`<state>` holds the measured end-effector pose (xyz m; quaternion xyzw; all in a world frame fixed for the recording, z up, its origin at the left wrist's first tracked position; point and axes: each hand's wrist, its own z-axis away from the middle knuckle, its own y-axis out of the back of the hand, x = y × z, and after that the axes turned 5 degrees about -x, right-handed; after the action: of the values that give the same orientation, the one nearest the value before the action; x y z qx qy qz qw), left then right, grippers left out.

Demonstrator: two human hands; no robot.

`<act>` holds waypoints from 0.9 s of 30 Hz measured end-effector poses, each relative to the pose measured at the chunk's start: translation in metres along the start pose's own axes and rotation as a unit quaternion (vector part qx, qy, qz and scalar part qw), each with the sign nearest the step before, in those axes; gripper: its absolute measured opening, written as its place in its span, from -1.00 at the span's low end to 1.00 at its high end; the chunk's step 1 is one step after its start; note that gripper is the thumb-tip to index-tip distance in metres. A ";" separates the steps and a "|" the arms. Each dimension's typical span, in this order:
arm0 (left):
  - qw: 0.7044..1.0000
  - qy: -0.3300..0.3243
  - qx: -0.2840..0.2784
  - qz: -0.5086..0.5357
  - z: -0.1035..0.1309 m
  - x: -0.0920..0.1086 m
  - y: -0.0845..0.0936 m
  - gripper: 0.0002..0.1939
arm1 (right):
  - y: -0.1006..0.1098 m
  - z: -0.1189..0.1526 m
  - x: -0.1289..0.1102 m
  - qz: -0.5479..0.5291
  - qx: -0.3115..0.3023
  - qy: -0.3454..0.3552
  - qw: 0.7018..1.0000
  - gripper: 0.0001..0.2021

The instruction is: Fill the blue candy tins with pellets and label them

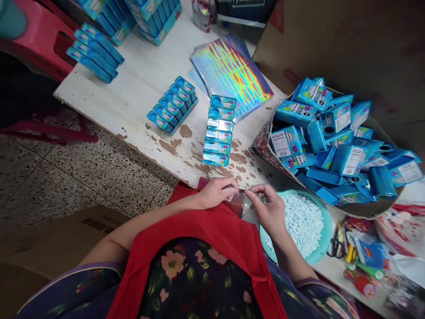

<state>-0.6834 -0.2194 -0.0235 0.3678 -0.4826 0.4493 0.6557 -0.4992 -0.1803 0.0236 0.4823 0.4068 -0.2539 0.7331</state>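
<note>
Close to my body, at the table's front edge, my left hand [219, 192] and my right hand [267, 208] face each other with fingers pinched. Between their fingertips runs a thin dark-edged strip [242, 191]; its exact kind is too small to make out. Some see-through film [246, 204] shows just below it. Beyond my hands stands a row of several blue candy boxes [217, 135], some with shiny strips across their tops. A turquoise bowl [327, 230] full of small pale-blue candies sits beside and partly under my right forearm.
A cardboard carton [265, 141] heaped with blue boxes stands right. Shiny holographic sheets [229, 66] lie behind the row. Another boxed row [172, 106], loose upright boxes [96, 53] and stacked displays [156, 22] stand left. Scissors [338, 241] lie right; a pink stool [40, 44] stands beyond.
</note>
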 end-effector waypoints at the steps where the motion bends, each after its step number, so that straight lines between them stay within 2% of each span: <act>1: 0.999 0.000 0.025 -0.023 0.002 0.009 0.005 -0.78 | -0.002 -0.005 -0.005 -0.019 0.009 -0.003 1.000 -0.85; 4: 0.989 -0.043 0.104 -0.096 0.003 0.033 0.032 -0.79 | -0.017 -0.034 -0.020 -0.066 0.050 0.034 0.996 -0.85; 6: 0.976 -0.053 0.160 -0.139 -0.005 0.044 0.060 -0.82 | -0.032 -0.065 -0.032 -0.069 0.075 0.074 0.992 -0.84; 8: 0.961 -0.036 0.210 -0.175 -0.018 0.051 0.092 -0.82 | -0.047 -0.102 -0.044 -0.057 0.092 0.097 0.989 -0.85; 11: 0.937 -0.034 0.257 -0.234 -0.046 0.050 0.137 -0.81 | -0.068 -0.157 -0.057 -0.029 0.113 0.106 0.988 -0.87; 14: 0.923 -0.059 0.274 -0.265 -0.074 0.038 0.165 -0.83 | -0.083 -0.198 -0.060 0.014 0.144 0.090 0.985 -0.89; 17: 0.925 -0.068 0.281 -0.247 -0.096 0.020 0.174 -0.87 | -0.092 -0.219 -0.056 0.044 0.156 0.074 0.984 -0.91; 20: 0.930 -0.082 0.295 -0.205 -0.106 0.002 0.171 -0.90 | -0.093 -0.226 -0.047 0.036 0.157 0.080 0.984 -0.88; 22: 0.930 -0.058 0.307 -0.194 -0.107 -0.010 0.166 -0.84 | -0.090 -0.229 -0.039 -0.002 0.165 0.043 0.985 -0.75; 24: 0.929 -0.001 0.316 -0.194 -0.104 -0.022 0.160 -0.76 | -0.088 -0.233 -0.030 -0.051 0.168 -0.006 0.984 -0.63; 26: 0.924 0.020 0.338 -0.179 -0.101 -0.032 0.155 -0.70 | -0.088 -0.238 -0.022 -0.073 0.153 -0.009 0.986 -0.57; 27: 0.923 0.003 0.348 -0.166 -0.101 -0.036 0.152 -0.66 | -0.089 -0.241 -0.020 -0.068 0.140 0.006 0.988 -0.56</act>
<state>-0.8016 -0.0858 -0.0774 0.6462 -0.2256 0.4751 0.5530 -0.6624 0.0033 -0.0532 0.5529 0.4037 -0.3550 0.6366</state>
